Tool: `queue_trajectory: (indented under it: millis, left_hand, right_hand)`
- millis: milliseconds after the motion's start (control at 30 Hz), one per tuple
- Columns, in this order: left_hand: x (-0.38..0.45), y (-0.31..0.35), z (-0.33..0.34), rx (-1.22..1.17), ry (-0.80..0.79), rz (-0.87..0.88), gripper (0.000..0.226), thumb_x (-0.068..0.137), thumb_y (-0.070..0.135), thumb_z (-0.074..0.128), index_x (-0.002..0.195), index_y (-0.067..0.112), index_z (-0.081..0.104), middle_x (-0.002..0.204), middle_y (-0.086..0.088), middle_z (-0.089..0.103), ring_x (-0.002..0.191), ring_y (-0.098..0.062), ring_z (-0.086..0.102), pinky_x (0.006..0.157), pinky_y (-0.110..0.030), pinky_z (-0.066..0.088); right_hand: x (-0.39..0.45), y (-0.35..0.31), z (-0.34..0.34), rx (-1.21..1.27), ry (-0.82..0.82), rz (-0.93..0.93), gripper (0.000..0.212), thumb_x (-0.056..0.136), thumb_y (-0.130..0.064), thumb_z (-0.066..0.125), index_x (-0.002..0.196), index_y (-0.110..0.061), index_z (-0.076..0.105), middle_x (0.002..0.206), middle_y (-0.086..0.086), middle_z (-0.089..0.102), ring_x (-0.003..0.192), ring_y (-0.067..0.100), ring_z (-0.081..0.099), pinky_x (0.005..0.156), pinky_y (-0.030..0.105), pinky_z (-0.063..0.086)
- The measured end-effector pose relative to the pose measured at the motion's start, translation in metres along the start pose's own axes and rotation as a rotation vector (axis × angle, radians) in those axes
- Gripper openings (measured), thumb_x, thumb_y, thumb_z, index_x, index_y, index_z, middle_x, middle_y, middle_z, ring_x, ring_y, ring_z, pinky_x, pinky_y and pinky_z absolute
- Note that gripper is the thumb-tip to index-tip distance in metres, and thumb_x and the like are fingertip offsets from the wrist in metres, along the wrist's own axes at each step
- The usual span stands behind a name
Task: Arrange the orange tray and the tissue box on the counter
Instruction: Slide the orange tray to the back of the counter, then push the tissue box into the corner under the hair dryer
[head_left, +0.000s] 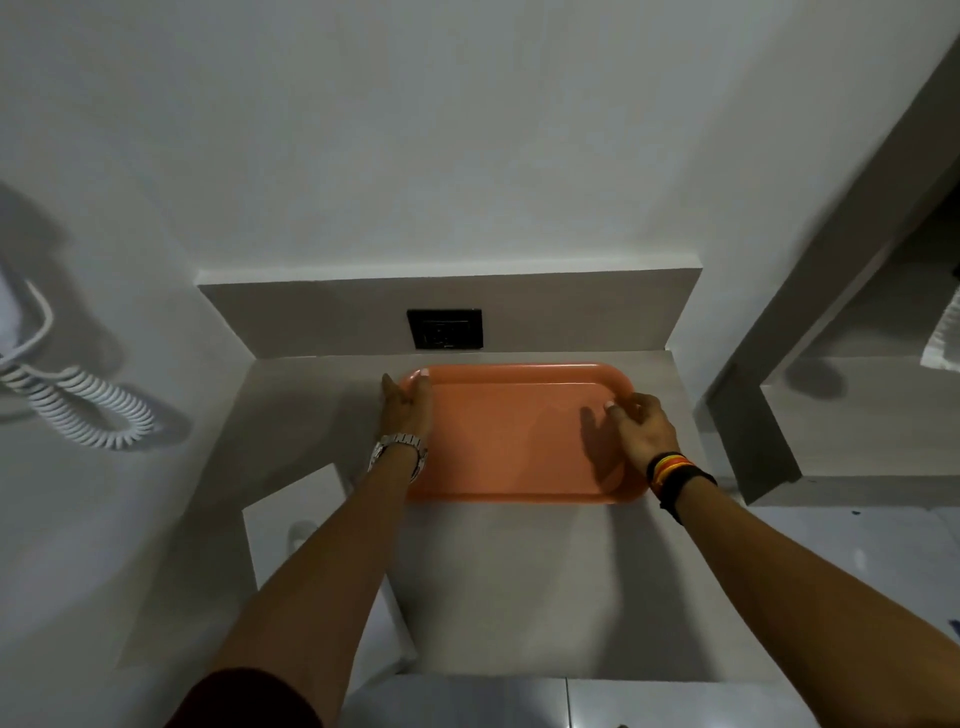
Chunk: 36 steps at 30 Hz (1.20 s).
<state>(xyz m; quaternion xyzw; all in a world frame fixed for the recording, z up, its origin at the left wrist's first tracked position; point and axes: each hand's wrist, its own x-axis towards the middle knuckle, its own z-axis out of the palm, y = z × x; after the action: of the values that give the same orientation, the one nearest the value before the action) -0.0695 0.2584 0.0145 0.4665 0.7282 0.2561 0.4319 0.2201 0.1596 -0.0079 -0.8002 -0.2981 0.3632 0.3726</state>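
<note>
Orange tray lies flat on the grey counter, toward the back, close to the low upstand that carries a black wall socket. Its long axis runs left to right, parallel to the back wall, so each short end faces one hand. The left hand is laid along the left short end, fingers extended and flat against the rim, thumb resting on the far left corner — a bracing contact, not a closed grasp. The right hand sits over the right short end with fingers loosely curled; fingertips touch the rim near the far right corner, and whether anything is pinched there cannot be determined. Both hands are equally near the tray, one per end, which suits a symmetrical push or a small rotation to square the tray against the wall. The step in hand appears to be final alignment of the tray. The tissue box is not visible on this counter — a pale object at the right frame edge, on the adjacent shelf, is too cropped to identify. A coiled white cord hangs on the left wall, well apart from the work area.
</note>
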Motion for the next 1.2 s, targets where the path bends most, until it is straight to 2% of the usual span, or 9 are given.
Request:
queue_trajectory:
  millis: [100,200,267,333,433,667,933,1100,1200]
  left_hand:
    - [-0.012,-0.008,-0.002,0.043,0.023,0.064,0.084,0.093,0.068,0.034,0.160,0.024,0.008,0.166,-0.010,0.022,0.148,-0.037,0.029,0.119,-0.054,0.026]
    - [-0.050,-0.026,0.005,0.175,0.134,0.235,0.078,0.098,0.055,0.040,0.158,0.010,0.019,0.164,-0.018,0.022,0.148,-0.037,0.027,0.121,-0.046,0.022]
    - [-0.083,-0.050,0.016,0.331,0.094,0.304,0.084,0.095,0.059,0.030,0.159,0.008,0.012,0.167,-0.017,0.007,0.154,-0.032,0.009,0.125,-0.044,0.008]
    - [-0.111,-0.080,0.026,0.473,0.056,0.350,0.084,0.095,0.059,0.024,0.159,0.010,0.002,0.167,-0.012,-0.010,0.154,-0.027,-0.011,0.124,-0.042,-0.007]
    - [-0.139,-0.115,0.034,0.584,0.018,0.398,0.080,0.100,0.056,0.023,0.158,0.011,-0.008,0.165,-0.008,-0.022,0.152,-0.022,-0.023,0.122,-0.039,-0.016]
    - [-0.139,-0.139,0.028,0.760,0.006,0.422,0.080,0.097,0.059,0.012,0.158,0.012,-0.012,0.166,-0.007,-0.020,0.153,-0.020,-0.019,0.121,-0.042,-0.017]
    - [-0.101,-0.115,0.024,0.836,-0.069,0.355,0.079,0.098,0.058,0.010,0.156,0.013,-0.018,0.165,-0.006,-0.025,0.153,-0.022,-0.018,0.122,-0.047,-0.013]
    - [-0.096,-0.116,0.025,0.832,-0.069,0.365,0.081,0.097,0.060,0.010,0.155,0.013,-0.020,0.163,-0.006,-0.028,0.153,-0.023,-0.019,0.123,-0.048,-0.010]
    - [-0.096,-0.117,0.022,0.817,-0.077,0.380,0.080,0.098,0.059,0.012,0.155,0.014,-0.019,0.164,-0.006,-0.026,0.153,-0.022,-0.017,0.123,-0.049,-0.010]
  right_hand:
    - [-0.013,0.007,0.001,0.002,0.016,-0.057,0.055,0.097,-0.049,0.054,0.143,-0.020,0.042,0.142,0.013,0.055,0.125,0.039,0.055,0.103,0.054,0.045]
    - [-0.042,0.033,0.007,-0.192,0.040,-0.278,0.063,0.097,-0.055,0.047,0.145,-0.016,0.039,0.149,0.016,0.047,0.136,0.038,0.047,0.111,0.056,0.040]
    - [-0.067,0.059,0.014,-0.383,0.048,-0.419,0.070,0.098,-0.057,0.038,0.155,-0.017,0.028,0.162,0.015,0.029,0.148,0.035,0.031,0.122,0.055,0.025]
    - [-0.092,0.080,0.023,-0.560,0.042,-0.536,0.071,0.101,-0.057,0.031,0.159,-0.021,0.015,0.168,0.011,0.015,0.154,0.030,0.017,0.125,0.049,0.010]
    - [-0.118,0.101,0.033,-0.726,0.020,-0.635,0.068,0.102,-0.055,0.025,0.160,-0.024,0.007,0.169,0.007,0.009,0.156,0.027,0.010,0.125,0.049,0.006]
    - [-0.131,0.115,0.043,-0.792,0.003,-0.577,0.073,0.102,-0.054,0.026,0.161,-0.020,-0.001,0.169,0.008,-0.002,0.156,0.027,-0.001,0.126,0.052,0.004]
    - [-0.101,0.089,0.050,-0.807,-0.091,-0.563,0.072,0.103,-0.052,0.022,0.160,-0.020,-0.008,0.168,0.008,-0.011,0.156,0.026,-0.010,0.126,0.050,-0.004]
    - [-0.100,0.086,0.055,-0.816,-0.084,-0.551,0.073,0.102,-0.051,0.023,0.159,-0.020,-0.010,0.168,0.008,-0.014,0.156,0.027,-0.010,0.125,0.053,-0.003]
    - [-0.101,0.082,0.055,-0.806,-0.086,-0.531,0.072,0.102,-0.054,0.021,0.160,-0.021,-0.008,0.169,0.008,-0.011,0.156,0.026,-0.010,0.124,0.052,-0.010]
